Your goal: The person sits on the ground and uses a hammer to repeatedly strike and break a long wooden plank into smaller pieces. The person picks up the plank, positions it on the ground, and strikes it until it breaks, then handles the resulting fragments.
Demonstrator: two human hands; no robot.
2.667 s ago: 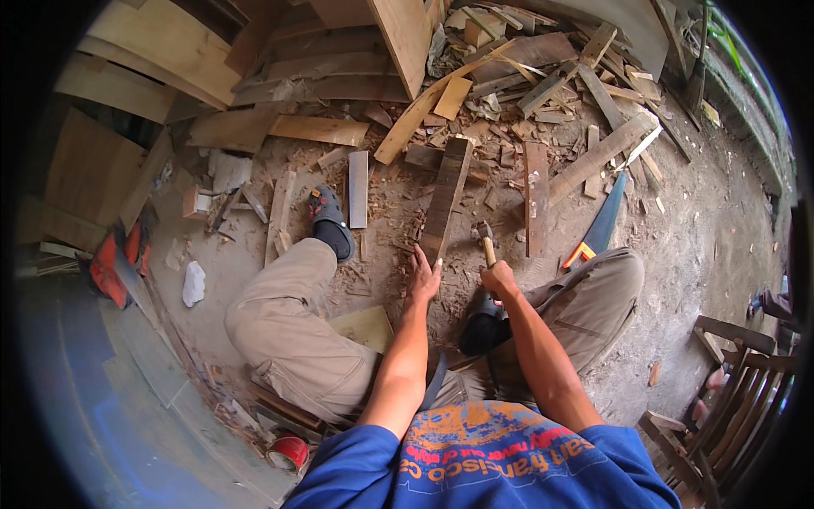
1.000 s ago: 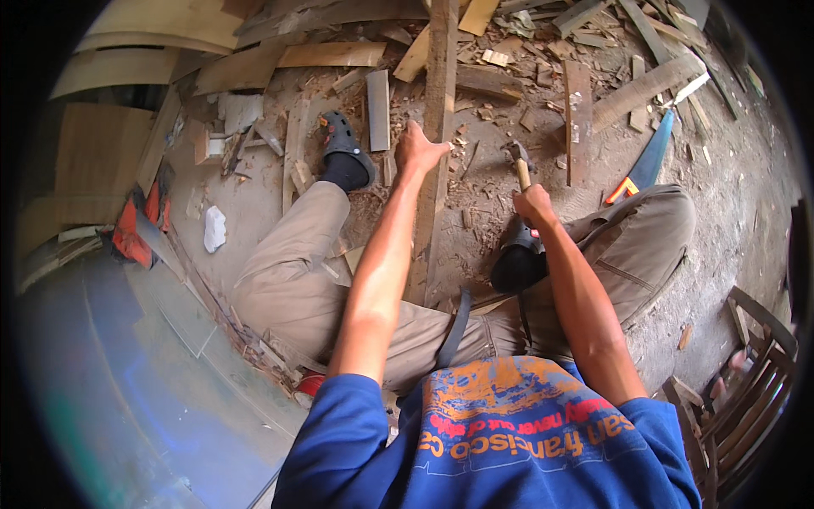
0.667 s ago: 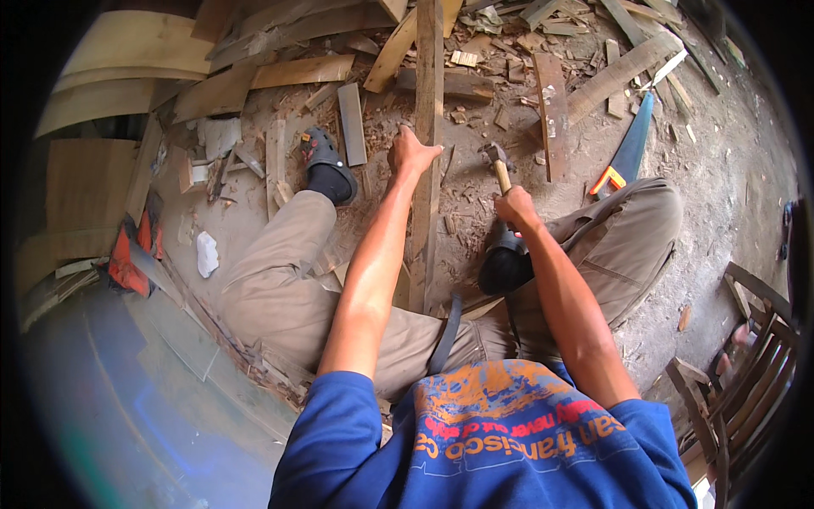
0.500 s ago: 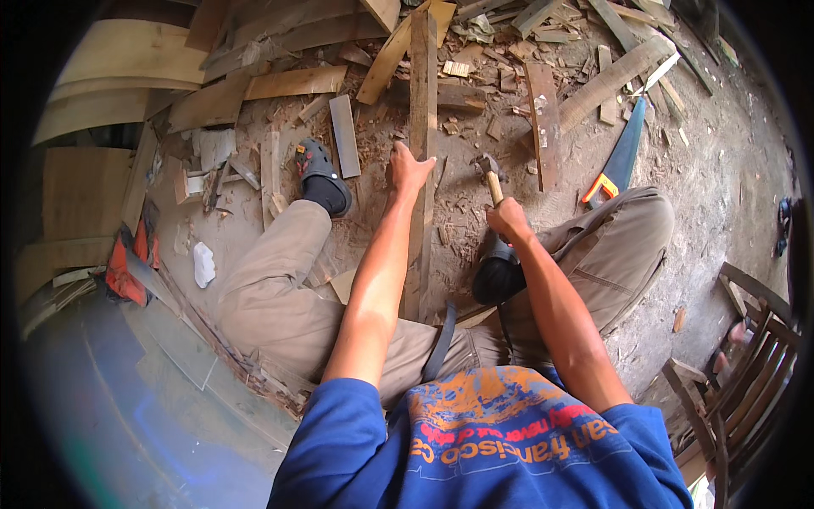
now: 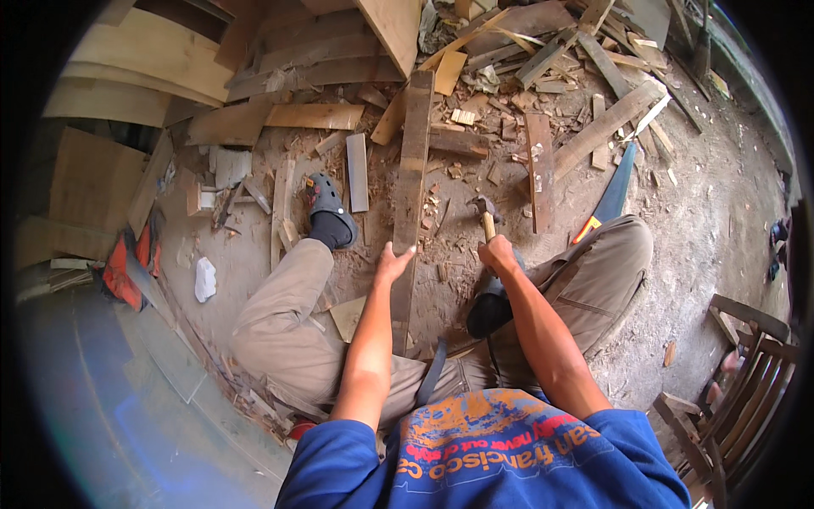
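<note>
A long wooden plank (image 5: 412,161) lies lengthwise between my legs, its near end by my lap. My left hand (image 5: 393,265) is closed on the plank's left edge, with the thumb across its upper face. My right hand (image 5: 498,253) grips the wooden handle of a claw hammer (image 5: 486,209), close to my right shoe. The hammer's head points away from me, low over the ground to the right of the plank and apart from it.
Scrap boards (image 5: 551,64) and chips litter the far ground. A handsaw (image 5: 615,191) with an orange handle lies beyond my right knee. Large wood sheets (image 5: 140,59) stand far left. A slatted wooden chair (image 5: 738,399) is at the right, and an orange cloth (image 5: 123,276) at the left.
My left hand has come nearer to me along the plank. More of the plank's broad face shows. The hammer stays in my right hand, and the whole view has shifted.
</note>
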